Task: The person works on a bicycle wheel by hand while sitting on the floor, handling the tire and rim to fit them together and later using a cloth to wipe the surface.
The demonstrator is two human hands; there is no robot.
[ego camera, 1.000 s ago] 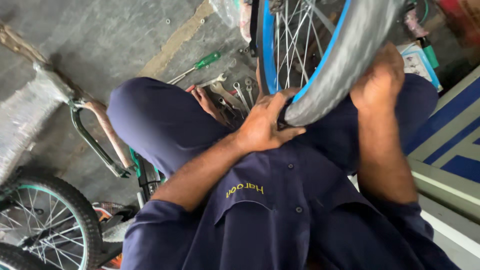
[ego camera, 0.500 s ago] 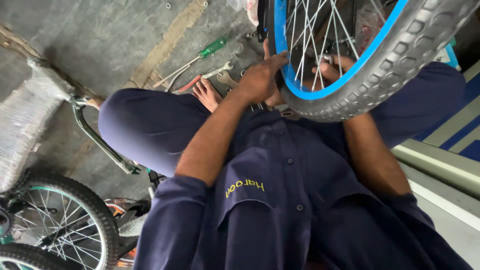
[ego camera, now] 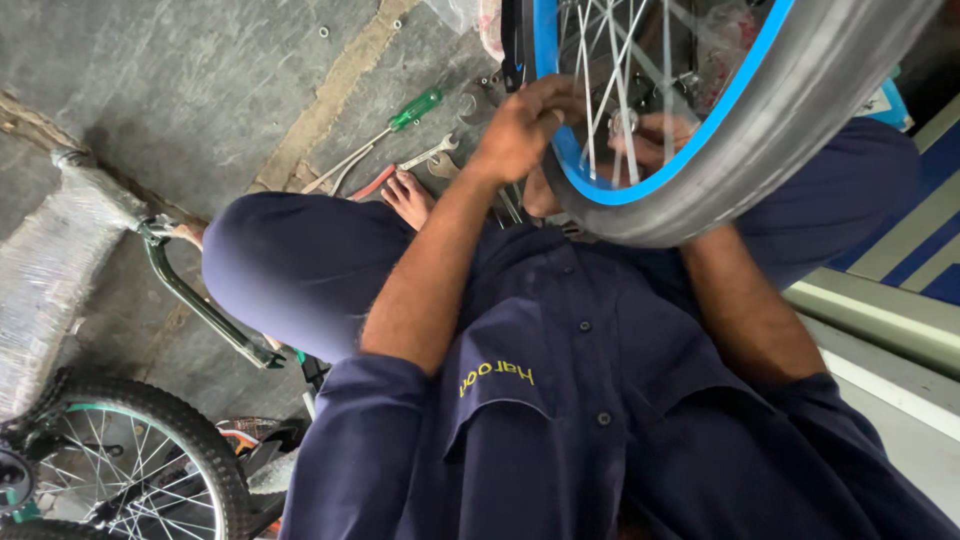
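Bicycle wheel [ego camera: 700,120] on the person's lap, blue rim, grey tyre | left hand [ego camera: 525,125] closed on the rim edge | right hand [ego camera: 655,135] behind the spokes near the hub, grip not clear | stiff, quite light, spokes thin; I think better to hold at rim | screwdriver [ego camera: 400,120] on floor [ego camera: 180,90]

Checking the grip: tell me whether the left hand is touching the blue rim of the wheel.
Touching. The head view shows the left hand with its fingers curled over the blue rim of the wheel, no gap visible.
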